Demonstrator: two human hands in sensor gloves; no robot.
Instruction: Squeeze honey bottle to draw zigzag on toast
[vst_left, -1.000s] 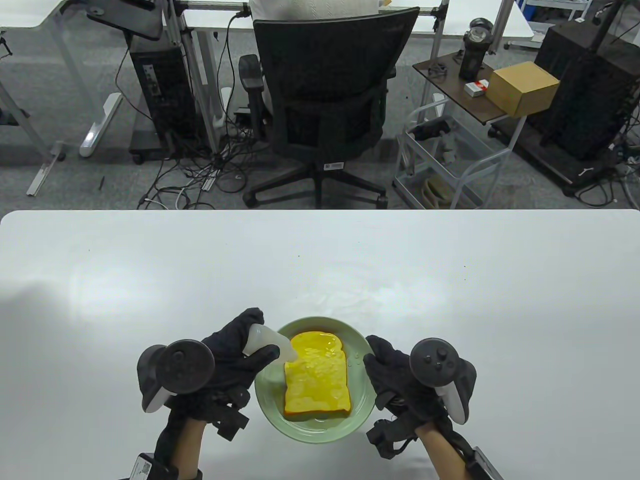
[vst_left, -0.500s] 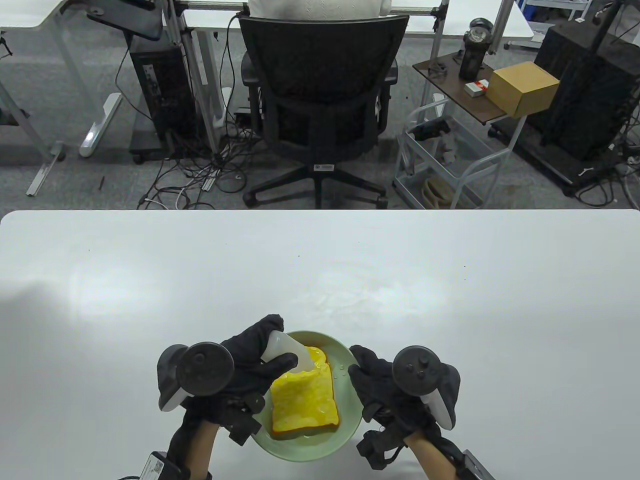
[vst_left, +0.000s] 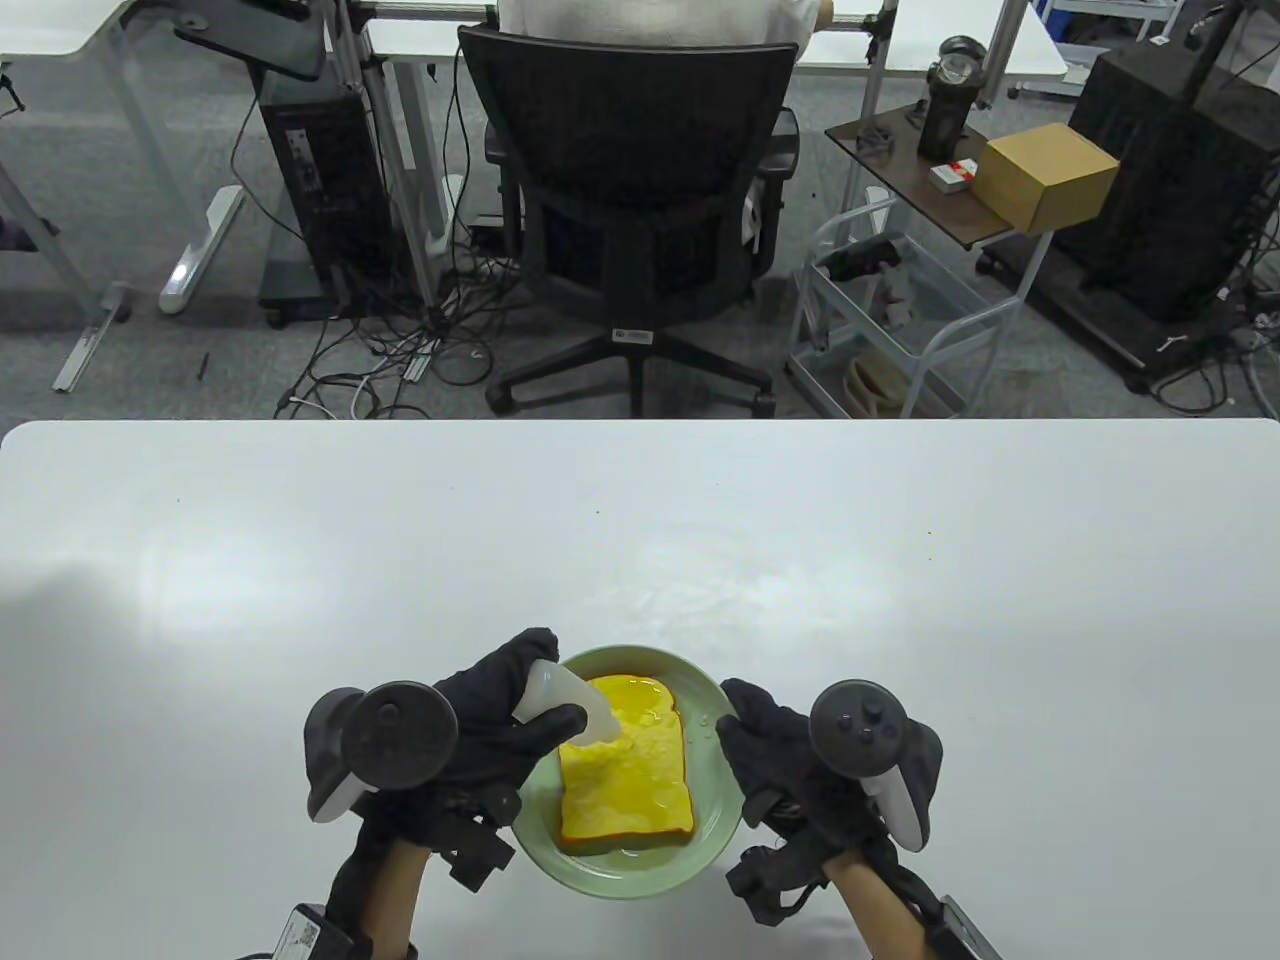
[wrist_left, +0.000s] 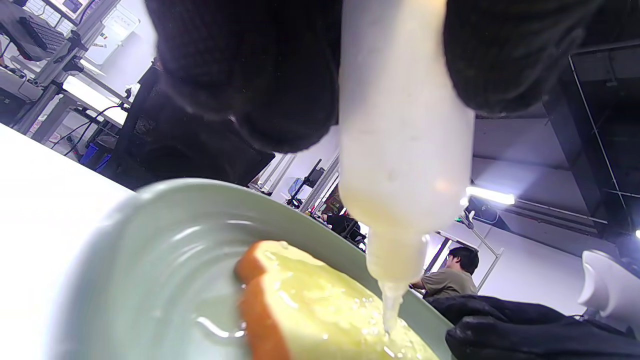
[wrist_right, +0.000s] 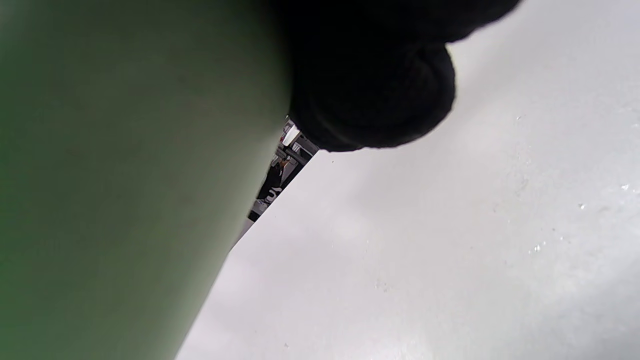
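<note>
A slice of yellow toast (vst_left: 628, 780) with a wet glaze lies on a pale green plate (vst_left: 718, 812) near the table's front edge. My left hand (vst_left: 505, 705) grips a whitish squeeze bottle (vst_left: 563, 700), tilted nozzle-down over the toast's upper left part. In the left wrist view the bottle (wrist_left: 402, 145) points down and a thin stream runs from its nozzle onto the toast (wrist_left: 320, 315). My right hand (vst_left: 760, 745) holds the plate's right rim; the right wrist view shows the plate's green underside (wrist_right: 125, 175) beside a gloved fingertip (wrist_right: 370, 85).
The white table (vst_left: 300, 560) stretches far to the left, right and back of the plate. Beyond its far edge stand an office chair (vst_left: 640, 200), a small cart (vst_left: 900, 330) and a side table with a cardboard box (vst_left: 1045, 175).
The plate with toast shifted left and toward me, then partly back right and away, my right hand moving with it. My left hand kept the bottle's nozzle over the toast's upper left.
</note>
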